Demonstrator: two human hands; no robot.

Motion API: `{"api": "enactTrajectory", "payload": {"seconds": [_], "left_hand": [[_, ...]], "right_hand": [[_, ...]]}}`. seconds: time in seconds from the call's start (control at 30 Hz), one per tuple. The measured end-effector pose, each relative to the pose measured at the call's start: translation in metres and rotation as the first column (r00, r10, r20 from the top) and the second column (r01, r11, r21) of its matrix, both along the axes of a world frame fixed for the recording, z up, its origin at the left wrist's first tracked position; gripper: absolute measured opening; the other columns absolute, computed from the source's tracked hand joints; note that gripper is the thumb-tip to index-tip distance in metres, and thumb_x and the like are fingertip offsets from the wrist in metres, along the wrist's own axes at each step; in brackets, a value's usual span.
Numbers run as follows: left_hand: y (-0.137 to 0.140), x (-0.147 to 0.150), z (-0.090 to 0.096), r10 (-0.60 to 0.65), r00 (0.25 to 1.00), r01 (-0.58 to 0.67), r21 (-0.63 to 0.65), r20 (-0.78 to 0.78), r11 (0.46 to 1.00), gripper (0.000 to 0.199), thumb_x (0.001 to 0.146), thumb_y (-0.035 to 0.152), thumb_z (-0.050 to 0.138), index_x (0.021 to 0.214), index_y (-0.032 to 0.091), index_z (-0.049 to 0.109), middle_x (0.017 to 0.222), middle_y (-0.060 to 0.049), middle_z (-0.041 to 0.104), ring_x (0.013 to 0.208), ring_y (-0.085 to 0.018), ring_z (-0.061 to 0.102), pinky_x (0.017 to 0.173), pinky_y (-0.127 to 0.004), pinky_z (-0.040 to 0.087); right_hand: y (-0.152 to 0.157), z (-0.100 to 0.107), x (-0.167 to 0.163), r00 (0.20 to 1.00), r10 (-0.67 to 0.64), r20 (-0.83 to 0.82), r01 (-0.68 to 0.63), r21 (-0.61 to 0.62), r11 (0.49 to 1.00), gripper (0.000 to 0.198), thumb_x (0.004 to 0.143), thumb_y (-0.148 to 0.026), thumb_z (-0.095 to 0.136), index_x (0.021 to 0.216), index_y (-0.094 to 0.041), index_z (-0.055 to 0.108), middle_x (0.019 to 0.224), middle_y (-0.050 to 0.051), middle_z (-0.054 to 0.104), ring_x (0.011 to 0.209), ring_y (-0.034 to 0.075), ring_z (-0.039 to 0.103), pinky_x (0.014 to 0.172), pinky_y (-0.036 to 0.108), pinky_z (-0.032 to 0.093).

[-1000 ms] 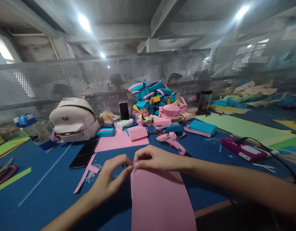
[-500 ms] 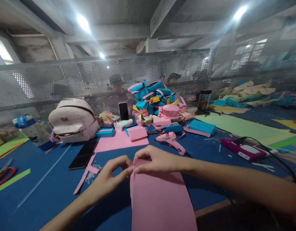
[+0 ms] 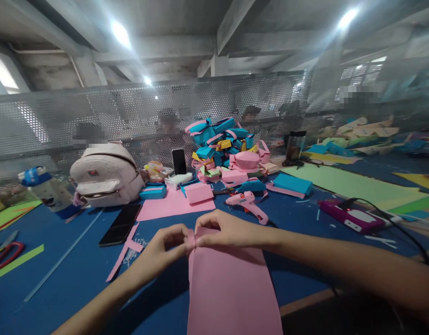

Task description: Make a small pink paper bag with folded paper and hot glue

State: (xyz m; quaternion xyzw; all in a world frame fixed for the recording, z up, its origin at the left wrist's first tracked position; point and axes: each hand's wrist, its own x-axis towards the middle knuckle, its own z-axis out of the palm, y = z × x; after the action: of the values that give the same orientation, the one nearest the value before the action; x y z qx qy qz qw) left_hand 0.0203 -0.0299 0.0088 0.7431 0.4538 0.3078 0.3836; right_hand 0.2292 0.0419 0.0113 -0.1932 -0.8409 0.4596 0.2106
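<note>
your left hand [image 3: 170, 243] is at the lower centre of the frame, thumb and fingers pinching the top left corner of the pink sheet [image 3: 233, 288]. your right hand [image 3: 224, 230] is just beside it, grasping the same sheet by its top edge, fingers curled and thumb pressed on the paper. the sheet runs from your fingertips down to the bottom edge of the frame, over the blue table [image 3: 83, 263], with a narrow strip of paper showing along its left side.

in the centre, beyond your right hand, lies a pink glue gun [image 3: 247, 204]. left of centre, a dark phone [image 3: 121, 225] lies flat near some pink paper strips [image 3: 122, 256]. a heap of paper shapes [image 3: 224, 144] rises at the upper centre, and red-handled scissors [image 3: 12, 256] lie at the far left.
</note>
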Motion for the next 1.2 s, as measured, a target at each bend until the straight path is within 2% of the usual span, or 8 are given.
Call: {"api": "enactTrajectory", "payload": {"seconds": [0.17, 0.3, 0.5, 0.6, 0.7, 0.83, 1.0, 1.2], "left_hand": [[0.008, -0.001, -0.006, -0.063, 0.996, 0.073, -0.171, 0.065, 0.983, 0.033, 0.082, 0.045, 0.066, 0.075, 0.016, 0.053, 0.072, 0.002, 0.054, 0.07, -0.012, 0.05, 0.066, -0.023, 0.038], [0.013, -0.001, -0.01, -0.075, 0.994, 0.091, -0.207, 0.082, 0.974, 0.032, 0.082, 0.044, 0.066, 0.076, 0.016, 0.054, 0.071, 0.003, 0.05, 0.068, -0.012, 0.048, 0.063, -0.022, 0.036], [0.016, 0.001, -0.008, -0.045, 0.995, 0.056, -0.126, 0.088, 0.991, 0.022, 0.086, 0.036, 0.063, 0.078, 0.016, 0.06, 0.08, 0.0, 0.058, 0.078, -0.014, 0.053, 0.074, -0.023, 0.041], [0.021, 0.0, -0.009, -0.003, 0.995, 0.014, -0.103, 0.101, 0.995, 0.019, 0.086, 0.034, 0.064, 0.078, 0.016, 0.062, 0.082, 0.0, 0.06, 0.081, -0.014, 0.054, 0.077, -0.023, 0.041], [0.03, -0.004, -0.015, 0.062, 0.989, -0.043, -0.141, 0.136, 0.989, 0.023, 0.085, 0.037, 0.065, 0.078, 0.016, 0.059, 0.076, 0.001, 0.057, 0.072, -0.011, 0.052, 0.067, -0.021, 0.04], [0.044, -0.013, -0.027, 0.106, 0.977, -0.047, -0.296, 0.184, 0.954, 0.033, 0.082, 0.045, 0.067, 0.075, 0.016, 0.053, 0.067, 0.003, 0.056, 0.061, -0.009, 0.054, 0.06, -0.021, 0.042], [0.05, -0.023, -0.042, 0.042, 0.979, 0.07, -0.519, 0.201, 0.852, 0.036, 0.073, 0.046, 0.075, 0.069, 0.014, 0.058, 0.053, 0.001, 0.06, 0.044, -0.011, 0.057, 0.047, -0.021, 0.043], [0.045, -0.024, -0.05, 0.037, 0.963, 0.133, -0.59, 0.267, 0.796, 0.032, 0.078, 0.045, 0.072, 0.071, 0.015, 0.061, 0.056, 0.0, 0.066, 0.046, -0.009, 0.06, 0.049, -0.019, 0.047]], "right_hand": [[0.001, 0.0, 0.005, 0.99, 0.085, 0.111, -0.08, -0.051, 0.995, 0.031, 0.079, -0.045, 0.07, 0.074, -0.015, 0.06, 0.067, -0.006, 0.044, 0.062, 0.008, 0.038, 0.053, 0.022, 0.024], [0.0, -0.008, 0.007, 0.994, 0.1, 0.048, -0.089, -0.193, 0.977, 0.036, 0.079, -0.048, 0.07, 0.07, -0.015, 0.058, 0.064, -0.007, 0.035, 0.06, 0.008, 0.03, 0.052, 0.024, 0.02], [0.004, -0.018, 0.001, 0.996, 0.062, -0.059, -0.081, -0.44, 0.894, 0.025, 0.074, -0.035, 0.076, 0.08, -0.013, 0.067, 0.072, -0.002, 0.056, 0.066, 0.01, 0.048, 0.063, 0.022, 0.036], [0.012, -0.022, -0.001, 0.995, 0.056, -0.077, -0.088, -0.498, 0.863, 0.025, 0.075, -0.035, 0.076, 0.079, -0.013, 0.066, 0.074, -0.001, 0.059, 0.067, 0.01, 0.052, 0.065, 0.021, 0.039], [0.021, -0.028, 0.002, 0.997, 0.014, -0.082, -0.053, -0.498, 0.865, 0.028, 0.074, -0.038, 0.077, 0.084, -0.014, 0.066, 0.077, -0.002, 0.06, 0.07, 0.01, 0.055, 0.064, 0.02, 0.041], [0.029, -0.04, 0.012, 0.996, 0.064, 0.059, -0.017, -0.584, 0.812, 0.041, 0.066, -0.039, 0.081, 0.096, -0.014, 0.069, 0.087, 0.003, 0.066, 0.074, 0.015, 0.061, 0.066, 0.024, 0.047], [0.032, -0.051, 0.02, 0.992, 0.04, 0.121, 0.024, -0.485, 0.874, 0.029, 0.074, -0.039, 0.074, 0.086, -0.013, 0.071, 0.072, -0.002, 0.061, 0.061, 0.01, 0.051, 0.056, 0.02, 0.037], [0.034, -0.056, 0.019, 0.984, -0.024, 0.179, 0.094, -0.396, 0.914, 0.028, 0.076, -0.037, 0.073, 0.067, -0.015, 0.059, 0.06, -0.007, 0.039, 0.055, 0.006, 0.032, 0.049, 0.021, 0.021]]}}
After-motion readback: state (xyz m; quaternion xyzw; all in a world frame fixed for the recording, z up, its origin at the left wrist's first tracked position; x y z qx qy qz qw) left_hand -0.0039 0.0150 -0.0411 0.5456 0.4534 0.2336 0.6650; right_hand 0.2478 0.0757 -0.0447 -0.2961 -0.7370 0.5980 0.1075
